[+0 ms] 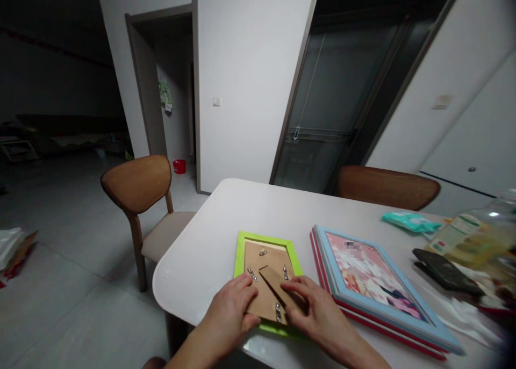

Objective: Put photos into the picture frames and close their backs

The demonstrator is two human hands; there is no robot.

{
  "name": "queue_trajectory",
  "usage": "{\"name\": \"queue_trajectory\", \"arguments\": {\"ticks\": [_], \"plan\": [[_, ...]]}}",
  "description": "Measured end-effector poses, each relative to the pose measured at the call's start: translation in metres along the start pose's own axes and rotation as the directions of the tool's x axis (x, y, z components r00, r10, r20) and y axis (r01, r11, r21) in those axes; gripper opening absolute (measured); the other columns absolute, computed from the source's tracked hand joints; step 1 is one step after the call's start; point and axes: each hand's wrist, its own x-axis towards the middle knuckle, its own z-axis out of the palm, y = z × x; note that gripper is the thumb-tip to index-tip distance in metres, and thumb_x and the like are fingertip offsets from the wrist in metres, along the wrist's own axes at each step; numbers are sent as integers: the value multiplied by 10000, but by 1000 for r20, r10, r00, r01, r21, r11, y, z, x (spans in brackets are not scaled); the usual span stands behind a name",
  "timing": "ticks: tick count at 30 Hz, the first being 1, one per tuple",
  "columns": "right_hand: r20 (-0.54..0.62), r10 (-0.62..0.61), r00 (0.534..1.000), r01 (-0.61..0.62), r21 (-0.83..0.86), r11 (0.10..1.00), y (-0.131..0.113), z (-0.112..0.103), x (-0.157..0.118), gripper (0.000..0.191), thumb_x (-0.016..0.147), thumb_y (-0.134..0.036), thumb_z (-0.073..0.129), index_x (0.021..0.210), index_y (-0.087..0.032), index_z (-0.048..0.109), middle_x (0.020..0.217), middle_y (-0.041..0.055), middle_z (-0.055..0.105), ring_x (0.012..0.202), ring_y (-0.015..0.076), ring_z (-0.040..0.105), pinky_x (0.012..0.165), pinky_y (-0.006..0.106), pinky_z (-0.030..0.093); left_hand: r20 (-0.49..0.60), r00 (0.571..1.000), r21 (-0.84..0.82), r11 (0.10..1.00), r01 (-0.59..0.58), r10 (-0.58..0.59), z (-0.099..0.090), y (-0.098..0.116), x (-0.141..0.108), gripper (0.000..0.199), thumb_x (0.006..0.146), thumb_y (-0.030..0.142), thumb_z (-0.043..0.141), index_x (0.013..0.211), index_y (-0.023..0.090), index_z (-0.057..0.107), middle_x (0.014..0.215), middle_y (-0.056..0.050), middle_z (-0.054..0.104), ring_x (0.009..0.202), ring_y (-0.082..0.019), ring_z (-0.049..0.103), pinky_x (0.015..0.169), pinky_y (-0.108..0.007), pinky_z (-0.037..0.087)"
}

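Note:
A green picture frame (240,253) lies face down on the white table, its brown backing board (266,248) showing. Small metal clips (278,311) sit around the board's edges. My left hand (231,307) grips the frame's near left side, fingers bent over the edge and thumb by the near edge. A brown easel stand (276,277) slants up slightly from the board. My right hand (312,310) has its fingers closed around the stand's right side, thumb low. The fingers partly cover the frame's right and near parts.
To the right lies a stack of picture frames, a light blue frame (387,269) on top. Beyond it are a teal packet (411,222), a dark flat object (445,272) and a large clear bottle (475,234). Wooden chairs (139,183) stand left and behind the table (193,267).

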Motion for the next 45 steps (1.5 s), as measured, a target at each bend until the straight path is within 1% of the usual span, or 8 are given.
{"name": "queue_trajectory", "arguments": {"ticks": [8, 11, 15, 21, 25, 33, 39, 45], "plan": [[-132, -87, 988, 60, -193, 979, 19, 26, 16, 346, 657, -162, 459, 977, -132, 586, 992, 121, 528, 946, 218, 471, 850, 342, 366, 53, 997, 98, 994, 51, -56, 16, 4, 13, 194, 793, 128, 414, 879, 188, 578, 1143, -78, 537, 1139, -216, 401, 953, -436, 281], [-143, -113, 983, 76, -246, 966, 20, 29, 15, 337, 693, -171, 447, 1008, -164, 568, 1000, 112, 525, 938, 223, 468, 819, 360, 373, 29, 999, 59, 997, 39, -41, 21, 3, 7, 129, 757, 196, 499, 876, 198, 550, 1185, -66, 504, 1149, -212, 384, 965, -446, 249], [-106, -163, 981, 132, -253, 958, 20, 24, 10, 287, 738, -213, 456, 997, -227, 581, 1078, 99, 496, 980, 222, 446, 817, 365, 362, 43, 999, 13, 1000, 28, -29, 21, -4, 2, 251, 644, 254, 626, 864, 182, 528, 1242, -93, 448, 1168, -245, 350, 974, -457, 228], [68, -301, 951, 308, -174, 935, 12, 20, 21, 164, 721, -236, 532, 795, -312, 657, 992, 29, 542, 922, 180, 460, 784, 325, 348, 87, 996, -55, 998, 11, -7, 12, -12, 1, 207, 653, 180, 587, 851, 184, 525, 1245, -83, 449, 1187, -208, 326, 997, -391, 215], [69, -294, 953, 302, -162, 939, 4, 25, 30, 125, 707, -270, 554, 754, -304, 664, 953, 20, 544, 904, 180, 450, 797, 340, 326, 86, 996, -56, 998, 8, -3, 9, -15, -2, 195, 659, 190, 566, 848, 192, 523, 1240, -74, 458, 1193, -209, 320, 1010, -421, 162], [144, -363, 921, 379, -104, 920, -8, 15, 7, 383, 670, -81, 451, 933, -311, 607, 1072, 19, 487, 1027, 175, 389, 881, 339, 292, 89, 996, -27, 1000, -9, 12, 4, -19, -7, 181, 670, 187, 546, 845, 202, 507, 1227, -50, 472, 1195, -191, 315, 1017, -433, 123], [78, -357, 931, 364, -98, 926, -4, 16, 8, 312, 751, -150, 402, 956, -285, 596, 1048, 42, 499, 1003, 177, 426, 866, 334, 339, 76, 997, -35, 999, 8, -6, 5, -19, -9, 242, 659, 176, 538, 897, 201, 509, 1250, -52, 451, 1191, -186, 323, 1014, -402, 169], [-143, -122, 982, 73, -308, 949, 23, 12, 42, 280, 780, -174, 361, 897, -179, 615, 939, 95, 530, 890, 201, 454, 774, 324, 376, 59, 998, -41, 999, 1, 2, 7, -21, -9, 233, 665, 210, 544, 897, 208, 515, 1241, -43, 461, 1188, -196, 328, 1013, -416, 167]]}}
